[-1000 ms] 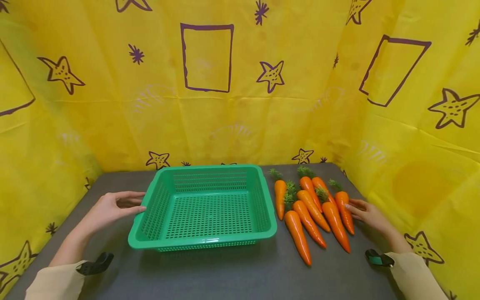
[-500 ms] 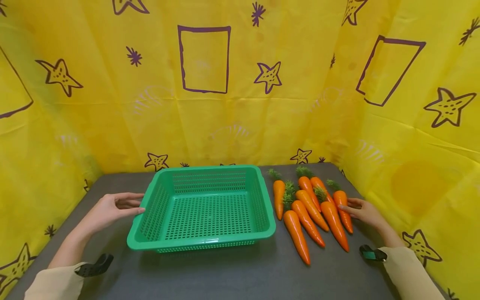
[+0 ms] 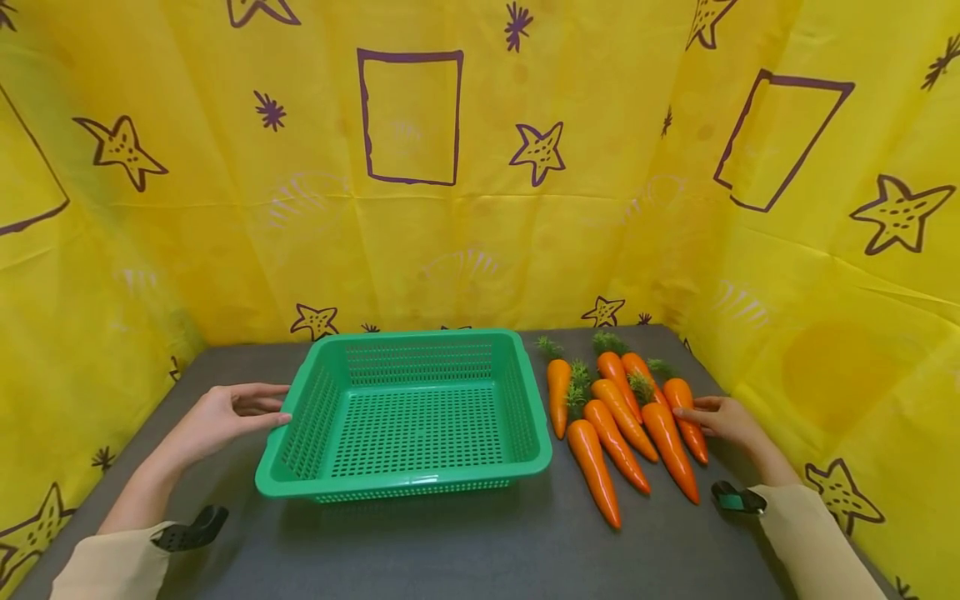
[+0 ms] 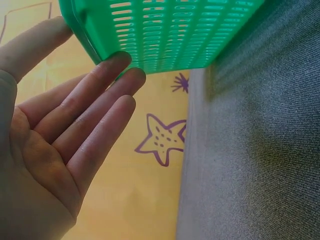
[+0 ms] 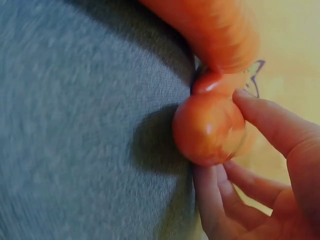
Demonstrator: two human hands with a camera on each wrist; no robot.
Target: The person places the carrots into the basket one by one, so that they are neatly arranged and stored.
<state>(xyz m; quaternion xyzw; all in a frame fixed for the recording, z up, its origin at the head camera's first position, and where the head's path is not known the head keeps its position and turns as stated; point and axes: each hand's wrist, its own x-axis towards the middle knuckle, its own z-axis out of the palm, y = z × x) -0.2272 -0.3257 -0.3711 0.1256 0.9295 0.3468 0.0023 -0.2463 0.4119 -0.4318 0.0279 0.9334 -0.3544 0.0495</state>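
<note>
- We observe the right hand [image 3: 731,425] at the rightmost carrot [image 3: 694,442]. Its grip is closed: the thumb bears on one side of the carrot and the fingers on the other, pinching it between them.
- In the right wrist view we see this carrot end-on, its rounded top facing the camera. We cannot tell whether it rests on the table [image 3: 450,550] or is slightly raised.
- The other seven carrots [image 3: 594,475] lie on the table between the basket [image 3: 405,483] and the right hand. They form a loose cluster, green tops pointing mostly toward the far edge, tapered tips toward the person.
- We locate the basket on the table, left of all the carrots. It is green, rectangular and slotted, and stands upright.
- We find the left hand [image 3: 213,425] at the basket's left side. Its grip is slack: the thumb touches the rim, and the lightly bent fingers [image 4: 90,142] are spread along the outer wall.
- At each wrist we note a dark band, the left band [image 3: 191,530] and the right band [image 3: 738,498], next to a beige sleeve [image 3: 817,533].
- Behind the table we see yellow cloth [image 3: 525,242] printed with purple stars and frames.
</note>
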